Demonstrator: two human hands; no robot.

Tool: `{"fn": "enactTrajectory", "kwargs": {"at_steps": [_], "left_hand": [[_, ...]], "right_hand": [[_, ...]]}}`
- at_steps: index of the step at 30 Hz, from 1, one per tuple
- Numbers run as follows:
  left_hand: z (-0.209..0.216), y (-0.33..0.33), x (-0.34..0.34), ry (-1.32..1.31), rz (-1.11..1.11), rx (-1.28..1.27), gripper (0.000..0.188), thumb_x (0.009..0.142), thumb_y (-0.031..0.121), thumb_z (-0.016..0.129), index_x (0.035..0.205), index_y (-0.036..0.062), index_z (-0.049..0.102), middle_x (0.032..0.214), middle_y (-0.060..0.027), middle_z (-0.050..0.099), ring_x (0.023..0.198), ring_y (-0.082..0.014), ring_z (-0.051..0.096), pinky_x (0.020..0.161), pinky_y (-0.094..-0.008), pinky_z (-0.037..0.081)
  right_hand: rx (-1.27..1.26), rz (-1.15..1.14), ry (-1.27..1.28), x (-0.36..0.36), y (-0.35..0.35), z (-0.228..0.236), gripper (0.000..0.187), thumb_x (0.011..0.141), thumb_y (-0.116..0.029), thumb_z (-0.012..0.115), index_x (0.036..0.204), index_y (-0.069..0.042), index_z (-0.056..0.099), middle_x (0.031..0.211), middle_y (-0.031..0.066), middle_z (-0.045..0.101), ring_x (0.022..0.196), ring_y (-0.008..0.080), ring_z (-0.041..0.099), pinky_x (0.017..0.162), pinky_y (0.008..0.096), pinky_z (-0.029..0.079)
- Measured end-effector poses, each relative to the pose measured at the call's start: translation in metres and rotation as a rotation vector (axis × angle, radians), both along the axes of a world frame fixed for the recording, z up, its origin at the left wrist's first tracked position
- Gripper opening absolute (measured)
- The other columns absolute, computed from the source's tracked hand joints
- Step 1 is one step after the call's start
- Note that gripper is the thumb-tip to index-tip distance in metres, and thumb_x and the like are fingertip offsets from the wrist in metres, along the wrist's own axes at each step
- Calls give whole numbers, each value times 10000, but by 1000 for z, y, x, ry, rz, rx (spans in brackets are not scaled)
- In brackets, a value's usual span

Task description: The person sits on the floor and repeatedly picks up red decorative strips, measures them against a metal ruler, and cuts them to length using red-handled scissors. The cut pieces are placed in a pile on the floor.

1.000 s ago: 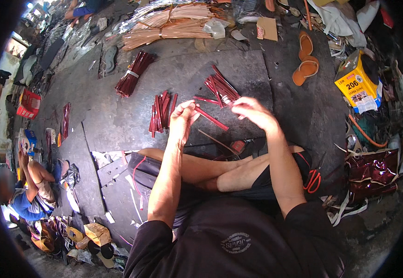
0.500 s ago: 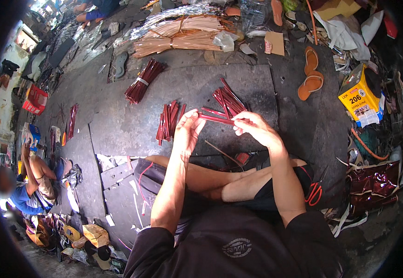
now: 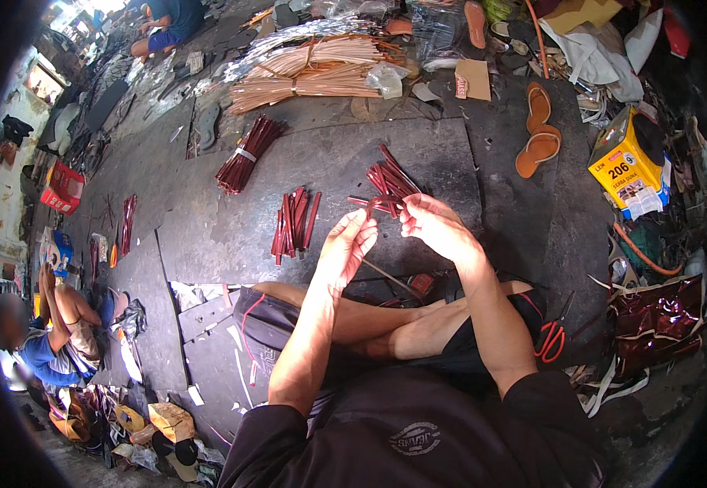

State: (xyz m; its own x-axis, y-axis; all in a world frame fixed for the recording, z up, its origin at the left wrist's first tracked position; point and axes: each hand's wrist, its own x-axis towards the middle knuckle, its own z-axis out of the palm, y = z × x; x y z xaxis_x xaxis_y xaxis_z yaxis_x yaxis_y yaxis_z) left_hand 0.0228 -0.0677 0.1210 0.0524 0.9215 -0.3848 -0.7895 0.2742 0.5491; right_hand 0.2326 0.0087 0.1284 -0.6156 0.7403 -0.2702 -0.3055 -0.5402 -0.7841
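The person sat cross-legged on the dark floor (image 3: 207,244), forearms reaching forward over the bare knees. A pair of red-handled scissors (image 3: 550,342) lay on the floor just right of the right leg, near a glossy dark red sheet (image 3: 654,321) farther right.

The left hand (image 3: 347,248) was raised with its fingers held loosely together and pointing up toward the far side; whether it gripped anything could not be told. The right hand (image 3: 435,228) was just beside it, to the right, its fingers pinched shut on a dark red strip (image 3: 382,201). The strip curled in a loop out of the left end of that pinch, just beyond the left fingertips, and whether those tips touched it could not be told.

Just past the hands, a loose pile of strips (image 3: 394,175) lay on the floor, and to its left a second small pile (image 3: 292,224) lay side by side. Farther left and away, a tied bundle (image 3: 244,154) of the same red strips rested at an angle.

Orange sandals (image 3: 536,134) and a yellow box (image 3: 626,159) lay on the right. At the far edge were big bundles of tan strips (image 3: 313,73). Another person (image 3: 44,333) sat at the near left.
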Motion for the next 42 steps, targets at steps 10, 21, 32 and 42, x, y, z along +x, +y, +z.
{"fn": "enactTrajectory", "kwargs": {"at_steps": [10, 21, 32, 42], "left_hand": [[-5, -12, -38, 1231, -204, 267, 242, 906, 175, 678, 1116, 56, 661, 1000, -78, 686, 974, -230, 654, 869, -352, 515], [22, -4, -24, 1436, -518, 160, 349, 863, 346, 726, 1064, 61, 701, 1009, -117, 720, 975, -227, 673, 844, -354, 495], [-28, -9, -7, 459, -673, 251, 243, 940, 143, 651, 1156, 57, 581, 1024, -48, 658, 950, -165, 645, 872, -331, 528], [-48, 1, -13, 446, -191, -19, 233, 951, 150, 619, 1166, 68, 587, 1047, -29, 639, 952, -134, 616, 870, -306, 525]], "right_hand": [[541, 102, -621, 20, 5, 12, 189, 953, -196, 624, 1008, -16, 639, 829, 16, 632, 745, 111, 603, 699, 268, 512], [577, 301, -625, 15, -6, 1, 178, 953, -178, 614, 1000, -7, 633, 827, 71, 657, 744, 141, 621, 697, 313, 524], [475, -219, -392, -25, -9, -19, 235, 951, -201, 640, 1081, -8, 608, 883, 58, 652, 791, 122, 633, 714, 284, 543], [383, 194, -473, -30, -28, -57, 287, 939, -232, 653, 1054, 16, 569, 879, 94, 657, 805, 152, 647, 721, 318, 555]]}}
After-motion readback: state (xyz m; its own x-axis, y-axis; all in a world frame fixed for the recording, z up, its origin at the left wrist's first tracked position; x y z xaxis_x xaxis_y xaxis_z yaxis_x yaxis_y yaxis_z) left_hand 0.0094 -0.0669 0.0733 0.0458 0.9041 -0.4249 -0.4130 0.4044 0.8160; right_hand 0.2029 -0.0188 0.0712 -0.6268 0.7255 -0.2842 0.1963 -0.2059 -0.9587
